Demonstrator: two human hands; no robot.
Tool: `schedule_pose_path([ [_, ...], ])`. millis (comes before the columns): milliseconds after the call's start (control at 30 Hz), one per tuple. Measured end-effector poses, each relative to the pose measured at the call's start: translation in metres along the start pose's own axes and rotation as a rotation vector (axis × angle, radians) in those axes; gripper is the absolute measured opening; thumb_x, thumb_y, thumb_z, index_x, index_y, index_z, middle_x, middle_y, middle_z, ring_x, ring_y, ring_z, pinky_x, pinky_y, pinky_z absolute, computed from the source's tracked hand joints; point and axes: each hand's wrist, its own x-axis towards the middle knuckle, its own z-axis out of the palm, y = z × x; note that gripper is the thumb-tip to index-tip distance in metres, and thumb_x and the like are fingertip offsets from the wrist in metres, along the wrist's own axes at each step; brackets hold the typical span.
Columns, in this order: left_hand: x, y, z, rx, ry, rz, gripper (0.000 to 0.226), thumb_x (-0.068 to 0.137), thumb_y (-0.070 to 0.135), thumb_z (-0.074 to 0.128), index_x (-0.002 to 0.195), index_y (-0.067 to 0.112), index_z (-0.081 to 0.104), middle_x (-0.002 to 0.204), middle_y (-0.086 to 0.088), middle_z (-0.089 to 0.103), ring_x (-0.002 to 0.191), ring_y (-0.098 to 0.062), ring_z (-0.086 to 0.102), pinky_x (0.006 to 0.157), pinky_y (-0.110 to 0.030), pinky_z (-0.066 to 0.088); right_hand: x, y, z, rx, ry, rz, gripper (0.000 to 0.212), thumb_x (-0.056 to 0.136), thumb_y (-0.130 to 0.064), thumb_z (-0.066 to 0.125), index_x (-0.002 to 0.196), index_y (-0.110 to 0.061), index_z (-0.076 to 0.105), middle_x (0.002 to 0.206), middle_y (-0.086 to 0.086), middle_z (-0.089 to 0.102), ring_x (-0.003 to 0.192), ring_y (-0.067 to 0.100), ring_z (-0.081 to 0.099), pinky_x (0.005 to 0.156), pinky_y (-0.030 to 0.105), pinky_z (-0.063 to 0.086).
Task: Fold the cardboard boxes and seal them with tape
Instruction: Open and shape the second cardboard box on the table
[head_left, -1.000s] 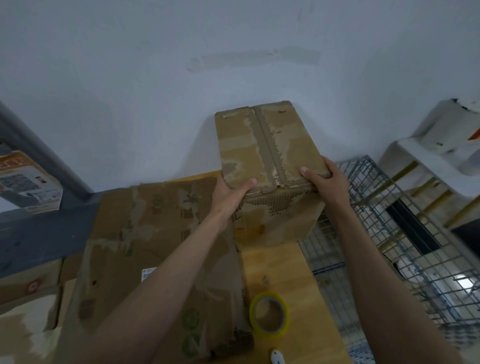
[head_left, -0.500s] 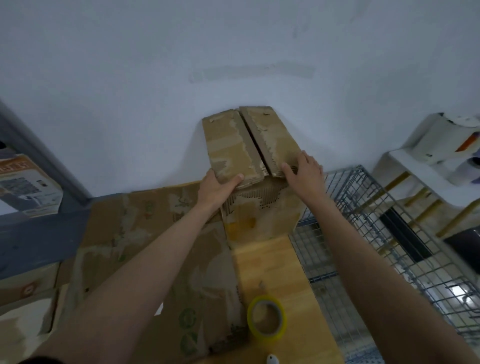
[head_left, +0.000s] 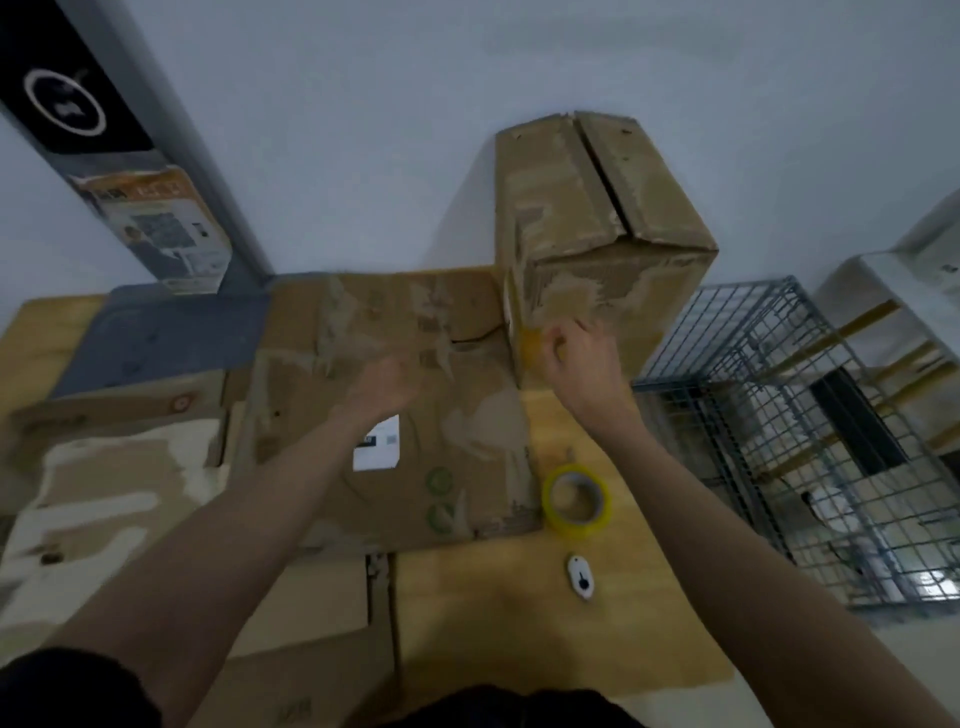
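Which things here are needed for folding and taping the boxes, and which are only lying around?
For the job: box; flat cardboard; tape roll; small white cutter, probably for the tape.

Lying about: wire cage; printed carton by the wall; white shelf.

wooden bench carries a small white gadget with a black dot. wire cage just right of it, white shelf beyond. grey post bears a printed poster.

It looked like a packing room: flattened brown cardboard sheets covered a wooden tabletop beside a grey wire cage.
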Motion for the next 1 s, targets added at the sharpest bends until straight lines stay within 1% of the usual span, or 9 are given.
schedule_pose_path([
  [67,-0.015,-0.043,0.018,0.032,-0.050,-0.098,0.024,0.099,0.031,0.056,0.104,0.010,0.067,0.100,-0.015,0.065,0.089,-0.029,0.062,0.074,-0.033,0.043,-0.028,-0.006,0.029,0.042,-0.279,0.095,0.021,0.099,-0.023,0.048,0.092,-0.015,0.066,0.091,0.009,0.069,0.087,0.033,0.064,0.072,0.040,0.050],
  [133,-0.030,-0.079,0.036,0.087,-0.089,-0.135,0.045,0.099,0.032,0.058,0.137,0.009,0.054,0.137,-0.014,0.056,0.121,-0.032,0.056,0.091,-0.033,0.043,-0.054,-0.009,0.060,0.074,-0.506,0.204,0.024,0.099,-0.021,0.050,0.102,-0.006,0.068,0.103,0.019,0.070,0.098,0.039,0.065,0.078,0.044,0.053],
  [200,-0.051,-0.100,0.049,0.071,-0.182,-0.143,0.046,0.101,0.026,0.054,0.143,0.009,0.047,0.141,-0.009,0.052,0.125,-0.029,0.053,0.095,-0.031,0.042,-0.077,-0.010,0.091,0.055,-0.691,0.284,0.032,0.097,-0.018,0.053,0.121,0.001,0.064,0.124,0.024,0.064,0.116,0.039,0.059,0.093,0.043,0.049],
  [367,-0.070,-0.141,0.080,0.312,-0.310,-0.118,0.058,0.103,0.029,0.051,0.154,0.008,0.033,0.167,-0.009,0.017,0.151,-0.024,0.023,0.114,-0.030,0.024,-0.110,0.003,0.152,-0.009,-0.930,0.446,0.079,0.097,-0.023,0.057,0.157,-0.001,0.010,0.159,0.030,0.024,0.148,0.046,0.022,0.118,0.047,0.022],
  [467,-0.071,-0.158,0.088,0.338,-0.281,-0.111,0.067,0.101,0.036,0.053,0.157,0.013,0.025,0.169,0.001,-0.003,0.150,-0.025,0.027,0.117,-0.037,0.021,-0.105,0.007,0.170,-0.037,-0.888,0.541,0.081,0.100,-0.026,0.054,0.156,0.003,0.004,0.157,0.032,0.022,0.146,0.049,0.021,0.118,0.050,0.020],
  [667,-0.065,-0.169,0.088,0.234,-0.270,-0.136,0.070,0.096,0.036,0.057,0.157,0.019,0.027,0.168,0.009,0.001,0.146,-0.027,0.034,0.113,-0.044,0.037,-0.088,0.007,0.173,0.051,-0.685,0.800,0.067,0.098,-0.026,0.057,0.149,0.003,0.025,0.152,0.032,0.026,0.142,0.047,0.025,0.117,0.047,0.025],
  [800,-0.055,-0.154,0.085,0.131,-0.213,-0.160,0.068,0.095,0.035,0.061,0.154,0.018,0.031,0.160,-0.005,0.029,0.136,-0.030,0.044,0.104,-0.042,0.044,-0.081,0.009,0.164,0.200,-0.645,0.777,0.051,0.097,-0.034,0.057,0.137,-0.005,0.047,0.142,0.023,0.043,0.131,0.044,0.042,0.109,0.056,0.039],
  [900,-0.045,-0.127,0.088,0.039,-0.148,-0.013,0.052,0.093,0.035,0.064,0.139,0.017,0.048,0.128,-0.007,0.056,0.114,-0.028,0.059,0.081,-0.031,0.046,-0.073,-0.010,0.150,0.423,-0.595,0.707,0.036,0.090,-0.032,0.061,0.122,-0.019,0.054,0.117,0.009,0.064,0.108,0.036,0.060,0.092,0.055,0.053],
  [1000,-0.041,-0.084,0.091,-0.148,-0.160,0.063,0.064,0.083,0.065,0.064,0.135,0.029,0.053,0.123,0.006,0.064,0.110,-0.017,0.062,0.086,-0.031,0.051,-0.064,-0.037,0.130,0.625,-0.621,0.669,0.023,0.091,-0.032,0.063,0.112,-0.026,0.056,0.105,-0.003,0.065,0.099,0.023,0.062,0.083,0.047,0.056],
])
